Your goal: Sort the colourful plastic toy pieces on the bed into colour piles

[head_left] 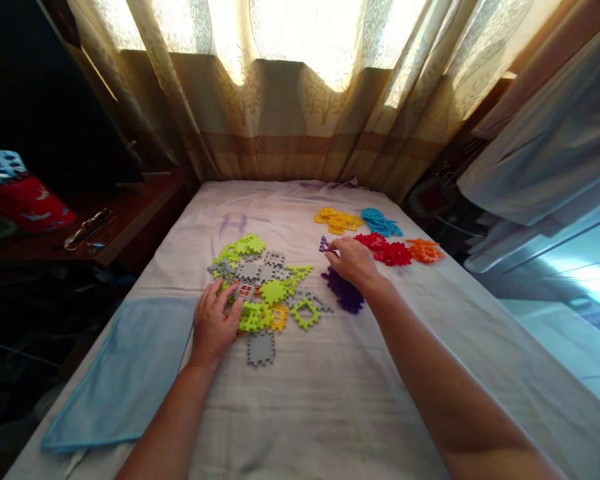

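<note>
My left hand [215, 319] rests with fingers spread at the left edge of a mixed heap of green pieces [273, 291] and grey pieces [261, 349], its fingertips touching the heap. A few yellow [279, 317] and orange bits show among them. My right hand [354, 261] pinches a small purple piece [323, 244] above the dark purple pile [347, 291]. Just beyond and beside that hand lie a red pile [395, 253], an orange pile [425, 251], a yellow pile [337, 219] and a blue pile [381, 222].
The pieces lie on a pale sheet [300, 427]. A light blue cloth [125, 373] covers the left side. Farther left, a dark wooden stand [125, 220] holds a red container [27, 203]. Curtains [290, 127] hang behind, and cloth hangs at the right.
</note>
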`<state>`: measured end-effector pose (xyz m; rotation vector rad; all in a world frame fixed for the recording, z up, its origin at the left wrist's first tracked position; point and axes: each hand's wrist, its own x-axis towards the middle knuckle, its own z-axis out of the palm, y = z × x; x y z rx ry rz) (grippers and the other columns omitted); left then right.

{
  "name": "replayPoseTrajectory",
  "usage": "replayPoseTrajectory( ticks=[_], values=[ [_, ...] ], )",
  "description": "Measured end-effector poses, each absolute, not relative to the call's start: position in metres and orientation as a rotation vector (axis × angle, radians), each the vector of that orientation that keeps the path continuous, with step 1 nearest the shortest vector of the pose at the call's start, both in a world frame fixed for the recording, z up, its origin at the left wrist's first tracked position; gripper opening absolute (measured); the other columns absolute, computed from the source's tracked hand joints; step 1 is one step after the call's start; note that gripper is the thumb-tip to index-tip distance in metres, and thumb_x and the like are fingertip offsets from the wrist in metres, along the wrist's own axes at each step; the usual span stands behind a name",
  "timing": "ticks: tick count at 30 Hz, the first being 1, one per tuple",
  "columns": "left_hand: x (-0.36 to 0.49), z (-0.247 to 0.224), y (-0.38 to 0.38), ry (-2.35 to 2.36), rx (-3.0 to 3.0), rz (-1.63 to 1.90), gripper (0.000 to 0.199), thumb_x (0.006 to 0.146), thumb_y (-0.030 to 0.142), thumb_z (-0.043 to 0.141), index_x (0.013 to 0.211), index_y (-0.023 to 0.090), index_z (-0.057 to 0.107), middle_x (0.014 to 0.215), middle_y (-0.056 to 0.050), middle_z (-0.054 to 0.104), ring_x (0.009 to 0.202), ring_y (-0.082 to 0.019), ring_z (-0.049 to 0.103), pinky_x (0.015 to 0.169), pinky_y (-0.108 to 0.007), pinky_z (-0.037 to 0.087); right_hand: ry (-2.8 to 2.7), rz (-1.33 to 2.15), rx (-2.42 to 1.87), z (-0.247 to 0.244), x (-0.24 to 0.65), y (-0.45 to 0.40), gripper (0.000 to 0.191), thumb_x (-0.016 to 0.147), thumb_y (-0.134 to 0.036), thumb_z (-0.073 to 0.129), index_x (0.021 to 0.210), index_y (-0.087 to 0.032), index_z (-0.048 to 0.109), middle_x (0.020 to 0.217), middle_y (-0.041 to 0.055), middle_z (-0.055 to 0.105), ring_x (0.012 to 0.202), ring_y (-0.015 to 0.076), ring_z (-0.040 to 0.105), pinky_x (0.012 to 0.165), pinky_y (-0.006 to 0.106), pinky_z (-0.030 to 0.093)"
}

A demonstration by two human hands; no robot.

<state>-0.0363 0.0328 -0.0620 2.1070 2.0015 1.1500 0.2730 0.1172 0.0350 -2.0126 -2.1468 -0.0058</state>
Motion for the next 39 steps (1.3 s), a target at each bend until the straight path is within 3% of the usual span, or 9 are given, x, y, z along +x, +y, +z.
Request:
replayPoseTrajectory(
  ticks=[5, 7, 9, 11, 13, 15, 24, 39],
  values=[
    [-0.037, -0.063, 0.036, 1.966, 2.096, 1.17, 0.039, 0.089, 0.046, 0.047, 0.113, 0.023, 0.068, 0.137, -0.012, 0.057, 0.13, -0.03, 0.051, 0.112, -0.051, 0.04, -2.051, -0.054, -2.085, 0.033, 0.322, 0.079, 0.02, 0.089, -0.029, 0.055, 0.098, -0.02, 0.072, 0.107, 0.0111, 0.069, 0.105, 0.026, 0.061, 0.091, 0.036, 0.044],
    [-0.038, -0.063, 0.037, 1.958, 2.105, 1.172, 0.041, 0.089, 0.048, 0.046, 0.112, 0.022, 0.068, 0.136, -0.013, 0.058, 0.13, -0.03, 0.051, 0.112, -0.051, 0.039, -2.036, -0.052, -2.063, 0.025, 0.33, 0.066, 0.024, 0.089, -0.031, 0.055, 0.104, -0.02, 0.071, 0.112, 0.0123, 0.068, 0.108, 0.0268, 0.06, 0.094, 0.038, 0.043],
    [-0.038, -0.063, 0.038, 1.954, 2.115, 1.172, 0.043, 0.089, 0.049, 0.045, 0.111, 0.021, 0.069, 0.136, -0.014, 0.058, 0.129, -0.031, 0.051, 0.112, -0.05, 0.04, -2.002, -0.08, -2.012, 0.014, 0.331, 0.054, 0.041, 0.088, -0.039, 0.059, 0.122, -0.019, 0.064, 0.128, 0.0151, 0.062, 0.121, 0.0302, 0.054, 0.101, 0.043, 0.04],
    [-0.039, -0.063, 0.038, 1.959, 2.127, 1.168, 0.043, 0.089, 0.05, 0.046, 0.111, 0.021, 0.069, 0.135, -0.014, 0.058, 0.128, -0.031, 0.052, 0.111, -0.05, 0.041, -1.978, -0.113, -1.962, 0.001, 0.327, 0.043, 0.07, 0.081, -0.051, 0.066, 0.142, -0.021, 0.05, 0.148, 0.0177, 0.045, 0.136, 0.036, 0.04, 0.107, 0.051, 0.035],
    [-0.04, -0.063, 0.038, 1.969, 2.143, 1.165, 0.043, 0.088, 0.05, 0.046, 0.112, 0.021, 0.069, 0.134, -0.014, 0.059, 0.127, -0.031, 0.053, 0.111, -0.05, 0.041, -2.005, -0.095, -1.938, -0.011, 0.322, 0.036, 0.091, 0.073, -0.059, 0.072, 0.15, -0.024, 0.039, 0.159, 0.0182, 0.028, 0.144, 0.0403, 0.026, 0.109, 0.058, 0.03],
    [-0.04, -0.064, 0.038, 1.975, 2.162, 1.169, 0.043, 0.088, 0.05, 0.047, 0.112, 0.021, 0.069, 0.134, -0.014, 0.06, 0.126, -0.031, 0.054, 0.109, -0.05, 0.042, -2.043, -0.029, -1.947, -0.023, 0.318, 0.034, 0.099, 0.068, -0.061, 0.075, 0.152, -0.026, 0.036, 0.162, 0.0188, 0.02, 0.147, 0.0415, 0.02, 0.11, 0.062, 0.028],
    [-0.043, -0.072, 0.04, 1.988, 2.188, 1.194, 0.041, 0.088, 0.051, 0.047, 0.111, 0.023, 0.068, 0.134, -0.012, 0.06, 0.126, -0.031, 0.055, 0.108, -0.051, 0.044, -2.044, 0.052, -1.923, -0.04, 0.318, 0.067, 0.086, 0.074, -0.061, 0.069, 0.15, -0.032, 0.041, 0.16, 0.0157, 0.027, 0.144, 0.0365, 0.029, 0.113, 0.058, 0.023],
    [-0.04, -0.071, 0.035, 1.996, 2.222, 1.157, 0.042, 0.091, 0.05, 0.045, 0.112, 0.023, 0.069, 0.136, -0.013, 0.059, 0.127, -0.032, 0.054, 0.108, -0.053, 0.043, -2.006, 0.039, -1.918, -0.038, 0.297, 0.104, 0.073, 0.08, -0.059, 0.064, 0.144, -0.029, 0.05, 0.153, 0.0163, 0.04, 0.139, 0.0339, 0.038, 0.112, 0.055, 0.022]
  ],
)
